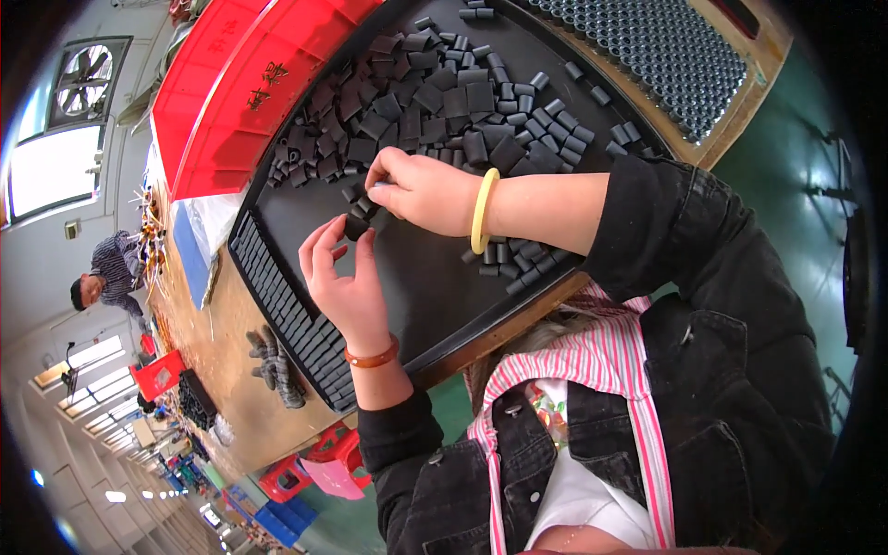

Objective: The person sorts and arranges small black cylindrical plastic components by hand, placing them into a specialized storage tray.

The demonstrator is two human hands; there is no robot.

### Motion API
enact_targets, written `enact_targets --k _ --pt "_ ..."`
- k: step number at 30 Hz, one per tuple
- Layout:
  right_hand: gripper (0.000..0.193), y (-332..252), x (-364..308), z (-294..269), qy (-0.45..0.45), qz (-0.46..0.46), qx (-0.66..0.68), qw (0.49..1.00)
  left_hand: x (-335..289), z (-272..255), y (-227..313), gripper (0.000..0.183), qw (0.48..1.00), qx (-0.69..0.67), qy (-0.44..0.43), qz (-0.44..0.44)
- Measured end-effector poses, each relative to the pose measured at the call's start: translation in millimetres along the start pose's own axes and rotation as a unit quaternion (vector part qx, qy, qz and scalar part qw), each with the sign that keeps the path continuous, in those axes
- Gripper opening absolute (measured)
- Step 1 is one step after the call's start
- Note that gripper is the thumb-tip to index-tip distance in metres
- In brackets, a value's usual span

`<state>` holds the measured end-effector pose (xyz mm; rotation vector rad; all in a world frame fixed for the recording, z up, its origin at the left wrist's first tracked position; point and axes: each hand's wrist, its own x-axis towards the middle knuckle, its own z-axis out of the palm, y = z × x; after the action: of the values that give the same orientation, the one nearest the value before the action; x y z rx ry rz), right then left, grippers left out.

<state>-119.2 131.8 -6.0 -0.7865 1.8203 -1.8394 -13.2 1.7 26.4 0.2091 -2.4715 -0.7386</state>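
My left hand (344, 282), with a reddish-brown bracelet at its wrist, pinches a short black tube-like piece (355, 228) between thumb and fingers. Just above and to the right, my right hand (425, 192), wearing a yellow bangle, has its thumb and fingertips closed at a small black piece (367, 206); its fingers partly hide that piece. Both hands are over a large black tray (407, 287). Loose black cylinders (546, 120) and wider flat-looking black pieces (430, 97) are heaped across its far part. Several more cylinders (518, 259) lie below my right forearm.
Neat rows of black pieces (287, 305) line the tray's left side. Red plastic bins (240, 92) stand at the far left. A board of upright metallic cylinders (657, 55) is at the far right. Grey gloves (273, 365) lie on the wooden table (245, 421). Another person (116, 268) is farther off.
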Motion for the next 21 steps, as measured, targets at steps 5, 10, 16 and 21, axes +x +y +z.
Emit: enact_targets --k 5,10,16,21 --pt "0.028 -21.0 -0.7 -13.8 -0.077 0.044 0.001 0.996 -6.4 4.1 -14.1 0.018 0.989 -0.135 -0.024 -0.054" --pt "0.026 -15.2 -0.4 -8.5 0.006 -0.101 0.002 0.995 -10.7 7.4 -10.5 0.015 0.964 -0.217 -0.026 -0.153" --pt "0.024 -15.3 -2.0 -8.3 -0.027 -0.104 -0.056 0.993 -13.3 9.5 -5.2 0.019 0.952 -0.257 -0.061 -0.156" --pt "0.024 -22.7 -4.2 -11.0 -0.007 -0.06 -0.097 0.993 -11.6 10.6 -1.3 0.019 0.939 -0.289 -0.063 -0.175"
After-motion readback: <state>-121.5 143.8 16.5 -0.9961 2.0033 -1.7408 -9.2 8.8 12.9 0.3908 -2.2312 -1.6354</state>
